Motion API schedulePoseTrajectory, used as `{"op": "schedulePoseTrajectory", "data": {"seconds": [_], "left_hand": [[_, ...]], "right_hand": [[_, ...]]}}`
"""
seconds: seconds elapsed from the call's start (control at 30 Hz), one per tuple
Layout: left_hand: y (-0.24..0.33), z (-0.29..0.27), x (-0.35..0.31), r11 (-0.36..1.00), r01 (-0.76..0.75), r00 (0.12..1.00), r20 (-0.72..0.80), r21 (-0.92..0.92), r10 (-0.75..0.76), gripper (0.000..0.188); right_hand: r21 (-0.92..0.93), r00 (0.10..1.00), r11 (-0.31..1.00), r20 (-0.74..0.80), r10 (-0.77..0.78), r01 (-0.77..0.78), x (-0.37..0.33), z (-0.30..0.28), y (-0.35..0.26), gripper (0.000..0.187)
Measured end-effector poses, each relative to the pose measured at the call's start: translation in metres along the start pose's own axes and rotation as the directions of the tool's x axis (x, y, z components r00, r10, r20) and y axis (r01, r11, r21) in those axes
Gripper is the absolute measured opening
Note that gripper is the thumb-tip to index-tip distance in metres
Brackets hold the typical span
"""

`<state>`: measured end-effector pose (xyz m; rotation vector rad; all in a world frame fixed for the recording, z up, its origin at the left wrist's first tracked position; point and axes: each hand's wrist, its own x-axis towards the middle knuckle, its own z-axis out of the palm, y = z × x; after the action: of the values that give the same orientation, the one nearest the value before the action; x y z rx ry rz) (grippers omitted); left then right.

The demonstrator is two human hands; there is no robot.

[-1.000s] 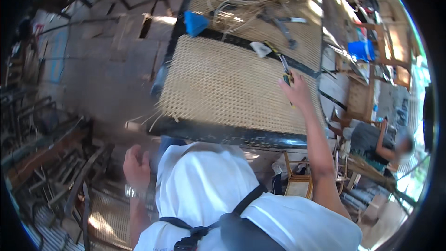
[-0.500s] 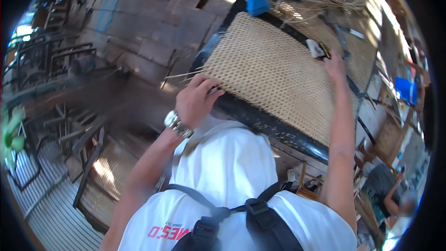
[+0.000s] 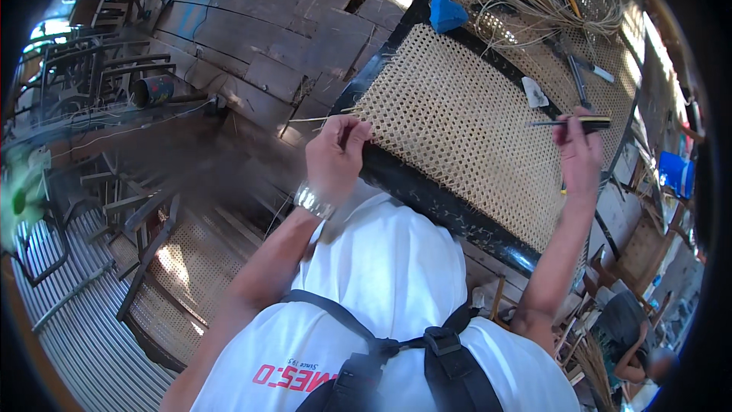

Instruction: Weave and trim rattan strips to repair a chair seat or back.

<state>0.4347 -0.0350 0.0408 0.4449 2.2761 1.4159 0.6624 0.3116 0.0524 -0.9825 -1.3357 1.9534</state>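
At the near-left corner of a woven cane panel (image 3: pixel 457 107) in a black frame, my left hand (image 3: pixel 335 154) is closed in a pinch. A pale cane strand (image 3: pixel 309 120) sticks out to the left from its fingertips. My right hand (image 3: pixel 581 154) is raised over the panel's right side, closed around a thin pointed tool like an awl (image 3: pixel 595 123). Its dark and yellow handle lies in the fingers and its slim shaft points left. Just beyond that shaft, a small white piece (image 3: pixel 534 92) rests on the frame bar.
A blue block (image 3: pixel 447 11) sits on the frame's far bar. Beyond lie a coil of loose cane strands (image 3: pixel 534 0) and a hammer-like tool (image 3: pixel 576 76). Chair frames (image 3: pixel 114 76) stand at the left; another cane panel (image 3: pixel 175 282) leans below them. A person (image 3: pixel 637 343) is at the lower right.
My right hand has drawn back from beside the white piece, now with the awl-like tool lifted in its fingers. My left hand stays at the panel's corner, its fingers now more pinched.
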Motion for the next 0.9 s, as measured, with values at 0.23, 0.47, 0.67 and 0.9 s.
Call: {"op": "schedulePoseTrajectory", "data": {"seconds": [0.23, 0.47, 0.67, 0.9], "left_hand": [[-0.003, -0.016, 0.006, 0.963, -0.18, 0.983, 0.083, 0.201, 0.166, 0.011], [-0.005, -0.017, 0.012, 0.903, -0.333, 0.933, 0.232, 0.271, 0.274, 0.012], [-0.008, -0.021, 0.016, 0.893, -0.354, 0.922, 0.262, 0.279, 0.284, 0.014], [0.004, -0.021, 0.013, 0.85, -0.37, 0.919, 0.279, 0.375, 0.277, 0.016]], "right_hand": [[0.088, 0.886, 0.929, 0.346, 0.31, -0.359, -0.053, 0.136, 0.056, 0.016], [0.115, 0.865, 0.915, 0.389, 0.317, -0.388, -0.058, 0.17, 0.093, 0.017], [0.101, 0.882, 0.936, 0.383, 0.275, -0.336, -0.06, 0.179, 0.099, 0.02], [-0.096, 0.876, 0.987, 0.457, 0.156, -0.126, -0.059, 0.194, 0.081, 0.023]]}}
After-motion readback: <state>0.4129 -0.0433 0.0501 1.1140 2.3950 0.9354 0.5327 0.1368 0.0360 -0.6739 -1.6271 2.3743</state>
